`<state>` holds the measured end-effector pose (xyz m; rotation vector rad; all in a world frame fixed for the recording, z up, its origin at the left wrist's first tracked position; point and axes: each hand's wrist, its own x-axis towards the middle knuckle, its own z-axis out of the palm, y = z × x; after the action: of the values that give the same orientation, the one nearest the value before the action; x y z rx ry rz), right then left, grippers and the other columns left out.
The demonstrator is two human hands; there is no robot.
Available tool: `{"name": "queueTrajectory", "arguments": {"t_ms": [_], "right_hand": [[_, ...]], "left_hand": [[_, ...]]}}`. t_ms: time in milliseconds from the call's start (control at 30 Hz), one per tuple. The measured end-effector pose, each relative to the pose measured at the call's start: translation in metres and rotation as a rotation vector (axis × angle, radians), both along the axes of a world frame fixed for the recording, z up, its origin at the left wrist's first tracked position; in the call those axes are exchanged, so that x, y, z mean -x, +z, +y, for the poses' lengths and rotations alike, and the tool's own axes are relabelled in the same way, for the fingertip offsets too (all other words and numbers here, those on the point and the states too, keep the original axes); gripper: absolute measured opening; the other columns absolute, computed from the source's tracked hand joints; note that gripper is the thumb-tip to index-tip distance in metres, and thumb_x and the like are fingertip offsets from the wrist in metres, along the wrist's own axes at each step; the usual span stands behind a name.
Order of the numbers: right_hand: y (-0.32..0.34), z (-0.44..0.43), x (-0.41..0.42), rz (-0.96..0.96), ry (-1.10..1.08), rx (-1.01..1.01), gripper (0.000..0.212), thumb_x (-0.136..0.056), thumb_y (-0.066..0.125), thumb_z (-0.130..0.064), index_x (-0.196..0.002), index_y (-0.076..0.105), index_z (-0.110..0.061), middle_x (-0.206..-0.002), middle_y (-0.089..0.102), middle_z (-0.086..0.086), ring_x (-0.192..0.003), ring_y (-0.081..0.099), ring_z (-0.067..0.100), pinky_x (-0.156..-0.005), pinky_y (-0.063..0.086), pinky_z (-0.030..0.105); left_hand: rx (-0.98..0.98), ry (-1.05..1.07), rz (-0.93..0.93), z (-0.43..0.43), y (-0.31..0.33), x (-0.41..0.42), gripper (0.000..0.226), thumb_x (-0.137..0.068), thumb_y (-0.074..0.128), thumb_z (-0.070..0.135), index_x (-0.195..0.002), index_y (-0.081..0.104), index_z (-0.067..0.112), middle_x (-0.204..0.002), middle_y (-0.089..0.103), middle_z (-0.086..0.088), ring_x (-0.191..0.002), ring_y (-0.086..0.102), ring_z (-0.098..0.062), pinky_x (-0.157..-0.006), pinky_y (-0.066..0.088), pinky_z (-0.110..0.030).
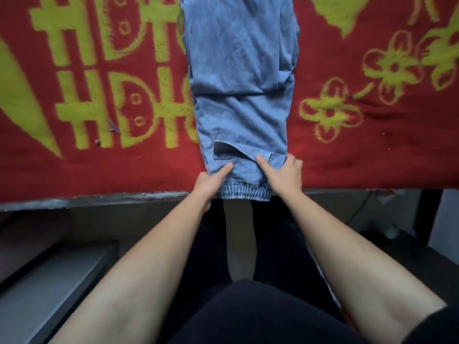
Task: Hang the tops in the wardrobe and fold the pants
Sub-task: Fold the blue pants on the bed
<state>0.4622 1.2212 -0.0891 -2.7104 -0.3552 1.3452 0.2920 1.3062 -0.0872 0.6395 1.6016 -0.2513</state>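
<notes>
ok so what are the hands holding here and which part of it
Both hands grip the blue denim pants at the near end, just above the elastic waistband: left hand on its left edge, right hand on its right edge.

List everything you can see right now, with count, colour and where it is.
Denim pants: one, light blue, lying lengthwise down the middle of the blanket, elastic waistband at the near edge.
Blanket: one, red with yellow-green pattern, covering the bed.
Bed frame edge: one, grey, below the blanket.
Left hand: gripping the pants' near left corner.
Right hand: gripping the pants' near right corner.
</notes>
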Motion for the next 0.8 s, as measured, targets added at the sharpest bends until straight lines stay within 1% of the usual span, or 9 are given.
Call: {"name": "queueTrajectory", "arguments": {"t_ms": [67,167,267,367,467,567,667,733,800], "right_hand": [[-0.005,-0.014,0.008,0.228,-0.273,0.018,0.097,-0.058,0.065,-0.084,-0.126,0.061,-0.015,-0.128,0.063,0.008,-0.119,0.059,0.028,-0.106,0.044,0.04],[-0.006,-0.023,0.008,0.407,-0.55,-0.149,0.074,-0.054,0.082,-0.065,-0.112,0.07,-0.021,-0.107,0.074,-0.004,-0.101,0.07,0.018,-0.1,0.052,0.04],[0.001,-0.011,-0.001,0.506,-0.607,-0.334,0.059,-0.061,0.086,-0.041,-0.113,0.07,-0.017,-0.103,0.076,0.0,-0.096,0.073,0.019,-0.096,0.055,0.042],[0.019,0.017,-0.018,0.468,-0.601,-0.446,0.051,-0.072,0.081,-0.033,-0.117,0.067,-0.012,-0.107,0.075,0.004,-0.099,0.072,0.021,-0.093,0.056,0.039],[0.043,0.061,-0.04,0.494,-0.631,-0.578,0.039,-0.084,0.072,-0.028,-0.115,0.069,-0.007,-0.105,0.075,0.008,-0.096,0.072,0.02,-0.083,0.057,0.032],[0.062,0.124,-0.068,0.461,-0.652,-0.688,0.036,-0.077,0.071,-0.039,-0.1,0.074,-0.011,-0.1,0.076,0.006,-0.093,0.072,0.019,-0.087,0.057,0.037],[0.068,0.185,-0.096,0.606,-0.722,-0.731,0.056,-0.09,0.052,-0.059,-0.126,0.063,-0.018,-0.107,0.072,0.004,-0.094,0.072,0.022,-0.073,0.06,0.036],[0.063,0.211,-0.109,0.578,-0.696,-0.637,0.066,-0.095,0.045,-0.06,-0.145,0.042,-0.018,-0.116,0.061,0.006,-0.101,0.069,0.025,-0.074,0.06,0.035],[0.051,0.221,-0.116,0.479,-0.557,-0.521,0.053,-0.097,0.047,-0.05,-0.142,0.042,-0.022,-0.125,0.055,0.009,-0.113,0.063,0.028,-0.084,0.058,0.039]], "left_hand": [[0.05,0.085,-0.045,-0.01,-0.005,0.004,0.052,-0.074,0.082,0.039,-0.114,0.068,0.008,-0.106,0.074,-0.006,-0.093,0.072,-0.02,-0.091,0.056,-0.038],[0.047,0.13,-0.074,-0.006,-0.005,0.007,0.041,-0.074,0.08,0.026,-0.107,0.071,0.005,-0.094,0.076,-0.009,-0.086,0.073,-0.026,-0.085,0.058,-0.042],[0.089,0.186,-0.138,0.016,0.009,0.003,0.036,-0.077,0.072,0.021,-0.109,0.069,0.004,-0.092,0.074,-0.013,-0.079,0.069,-0.03,-0.075,0.056,-0.043],[0.055,0.301,-0.247,0.042,0.034,-0.012,0.027,-0.085,0.059,0.018,-0.107,0.068,0.005,-0.098,0.068,-0.017,-0.077,0.063,-0.03,-0.074,0.052,-0.039],[-0.022,0.387,-0.352,0.079,0.063,-0.037,0.024,-0.083,0.046,0.02,-0.094,0.064,0.01,-0.086,0.064,-0.01,-0.071,0.059,-0.023,-0.069,0.046,-0.033],[-0.127,0.433,-0.449,0.134,0.081,-0.064,0.035,-0.088,0.04,0.027,-0.108,0.063,0.009,-0.097,0.067,-0.01,-0.088,0.062,-0.028,-0.08,0.052,-0.036],[-0.191,0.529,-0.598,0.186,0.082,-0.087,0.057,-0.098,0.032,0.056,-0.123,0.059,0.013,-0.121,0.063,-0.007,-0.115,0.059,-0.026,-0.102,0.047,-0.048],[-0.237,0.471,-0.503,0.206,0.071,-0.098,0.068,-0.096,0.031,0.065,-0.147,0.036,0.021,-0.139,0.051,-0.008,-0.13,0.047,-0.024,-0.108,0.04,-0.052],[-0.304,0.285,-0.384,0.213,0.057,-0.105,0.068,-0.098,0.032,0.062,-0.153,0.021,0.025,-0.149,0.041,-0.008,-0.135,0.042,-0.023,-0.108,0.039,-0.051]]}}
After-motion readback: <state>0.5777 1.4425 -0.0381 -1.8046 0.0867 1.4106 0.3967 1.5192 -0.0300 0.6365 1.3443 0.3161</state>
